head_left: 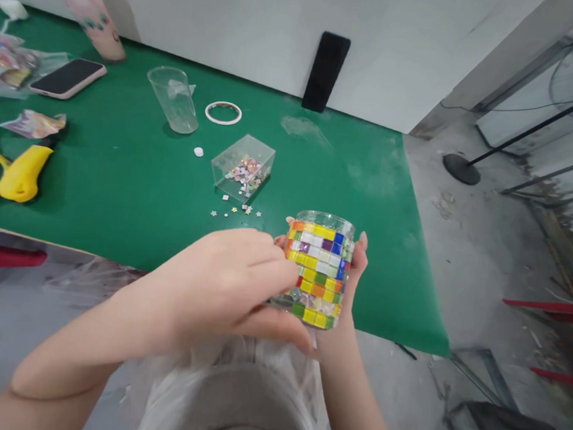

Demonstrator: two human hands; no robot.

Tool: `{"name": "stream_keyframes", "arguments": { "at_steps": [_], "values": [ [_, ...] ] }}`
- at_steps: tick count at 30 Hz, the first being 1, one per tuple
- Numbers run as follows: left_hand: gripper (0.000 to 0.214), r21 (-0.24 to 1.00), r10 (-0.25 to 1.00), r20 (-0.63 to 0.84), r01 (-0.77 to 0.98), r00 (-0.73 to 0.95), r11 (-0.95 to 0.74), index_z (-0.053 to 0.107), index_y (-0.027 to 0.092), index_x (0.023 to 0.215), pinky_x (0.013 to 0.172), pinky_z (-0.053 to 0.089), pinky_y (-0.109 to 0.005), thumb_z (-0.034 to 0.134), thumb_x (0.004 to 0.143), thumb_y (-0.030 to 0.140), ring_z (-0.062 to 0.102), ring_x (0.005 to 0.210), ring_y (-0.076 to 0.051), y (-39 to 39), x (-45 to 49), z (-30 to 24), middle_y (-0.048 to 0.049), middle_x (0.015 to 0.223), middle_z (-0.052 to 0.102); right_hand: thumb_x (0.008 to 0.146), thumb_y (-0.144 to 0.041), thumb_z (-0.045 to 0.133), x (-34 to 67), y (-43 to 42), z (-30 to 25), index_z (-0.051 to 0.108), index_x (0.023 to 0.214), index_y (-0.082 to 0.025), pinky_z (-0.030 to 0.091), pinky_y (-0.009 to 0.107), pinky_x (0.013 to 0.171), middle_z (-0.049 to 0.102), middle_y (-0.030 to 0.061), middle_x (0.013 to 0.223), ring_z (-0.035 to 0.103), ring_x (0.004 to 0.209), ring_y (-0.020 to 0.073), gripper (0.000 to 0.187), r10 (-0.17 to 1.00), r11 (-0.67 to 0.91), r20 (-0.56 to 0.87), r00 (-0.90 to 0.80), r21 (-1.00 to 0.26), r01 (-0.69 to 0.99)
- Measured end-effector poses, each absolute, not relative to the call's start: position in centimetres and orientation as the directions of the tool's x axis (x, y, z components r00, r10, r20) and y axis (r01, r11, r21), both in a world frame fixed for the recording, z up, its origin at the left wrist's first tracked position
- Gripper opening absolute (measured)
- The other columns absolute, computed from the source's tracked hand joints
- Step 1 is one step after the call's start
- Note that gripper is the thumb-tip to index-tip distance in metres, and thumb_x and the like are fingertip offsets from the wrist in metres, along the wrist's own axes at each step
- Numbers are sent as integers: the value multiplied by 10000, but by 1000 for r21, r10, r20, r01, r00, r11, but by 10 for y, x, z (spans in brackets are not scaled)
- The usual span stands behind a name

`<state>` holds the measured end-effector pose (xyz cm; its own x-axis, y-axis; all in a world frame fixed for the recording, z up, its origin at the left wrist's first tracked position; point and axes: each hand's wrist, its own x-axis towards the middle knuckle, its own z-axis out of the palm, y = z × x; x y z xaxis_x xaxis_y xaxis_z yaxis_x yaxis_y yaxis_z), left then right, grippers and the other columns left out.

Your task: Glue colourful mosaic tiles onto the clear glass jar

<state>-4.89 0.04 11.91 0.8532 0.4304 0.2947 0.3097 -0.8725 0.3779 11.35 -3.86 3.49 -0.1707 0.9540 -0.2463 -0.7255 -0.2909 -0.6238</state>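
A clear glass jar (319, 271) covered in small coloured mosaic tiles is held upright above the near edge of the green table (133, 188). My right hand (352, 294) wraps round its far side from behind, fingertips showing at the jar's right rim. My left hand (225, 286) lies across the jar's left side with fingers curled and pressed against the tiles near the bottom. A small clear box (243, 166) with loose tiles stands on the table just beyond, with a few tiles scattered in front of it.
A clear plastic cup (173, 98), a white tape ring (223, 112), a phone (68, 77), yellow-handled pliers (12, 174) and wrappers lie on the table's left. A black phone (326, 71) leans on the wall. A fan stand (461, 169) is on the floor at right.
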Motion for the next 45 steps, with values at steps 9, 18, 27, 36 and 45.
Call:
{"name": "stream_keyframes", "arguments": {
  "at_steps": [9,18,27,36,45],
  "values": [
    [569,879,831,240,251,502,-405,396,285,1272,988,419,-420,649,780,417,417,1254,-256,-13,-44,86,-91,1351,442,680,-798,286,112,-35,39,689,946,-311,525,560,851,724,50,921,676,891,283,686,947,-313,-260,-188,-619,-721],
    [881,969,746,-172,-24,643,244,201,363,1402,977,486,-396,732,701,300,389,1326,-269,-8,-31,73,-88,1511,253,679,-737,406,109,-30,38,629,904,-280,532,508,830,714,29,875,640,1009,276,556,897,-247,-440,44,-580,-776],
    [927,927,684,-260,-22,682,374,192,380,1412,887,550,-365,734,675,229,477,1253,-268,-7,-28,75,-95,1487,293,763,-698,383,112,-30,26,644,872,-317,541,533,816,717,17,875,634,1021,295,475,949,-172,-308,66,-683,-710],
    [939,916,695,-275,-40,664,400,248,361,1405,910,541,-369,756,636,178,504,1223,-262,-5,-27,75,-84,1506,278,772,-627,443,111,-29,30,619,786,-321,556,483,812,670,-23,692,655,932,252,354,930,-83,-307,200,-708,-701],
    [947,950,712,-206,-38,671,311,235,352,1425,904,543,-372,764,649,223,506,1222,-274,-5,-25,68,-87,1517,272,735,-699,389,112,-31,32,622,860,-304,550,531,786,713,31,915,627,1025,299,476,925,-214,-373,66,-658,-722]
  ]
}}
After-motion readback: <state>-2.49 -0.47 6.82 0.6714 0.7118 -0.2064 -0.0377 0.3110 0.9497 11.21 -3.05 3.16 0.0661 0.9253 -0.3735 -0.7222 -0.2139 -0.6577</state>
